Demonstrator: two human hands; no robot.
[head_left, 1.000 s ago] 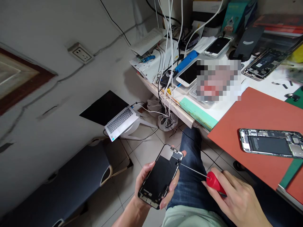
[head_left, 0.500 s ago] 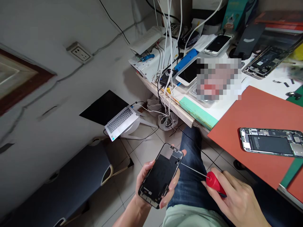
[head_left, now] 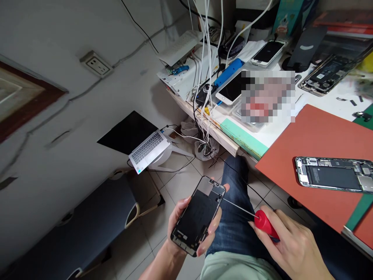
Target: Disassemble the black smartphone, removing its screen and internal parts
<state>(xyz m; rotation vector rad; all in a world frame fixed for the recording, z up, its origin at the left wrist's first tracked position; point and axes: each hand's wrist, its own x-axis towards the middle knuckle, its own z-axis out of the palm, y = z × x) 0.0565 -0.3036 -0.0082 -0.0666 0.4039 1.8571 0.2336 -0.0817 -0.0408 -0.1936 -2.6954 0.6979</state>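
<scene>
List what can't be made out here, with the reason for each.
All in the head view:
Tip of the red-handled tool: too fine to tell whether it touches the dark panel.
The tool's rear end: hidden by the right hand.
The panel's underside: turned away from the camera.
Opened phone: right end cut off by the picture's edge.
Pixelated patch: mosaic hides what lies there.

Phone-repair workshop, opened phone (head_left: pixel 333 177) on an orange-red mat (head_left: pixel 300 136), red-handled screwdriver (head_left: pixel 265 223), cluttered workbench (head_left: pixel 278 132), hanging white cables (head_left: pixel 208 42)
</scene>
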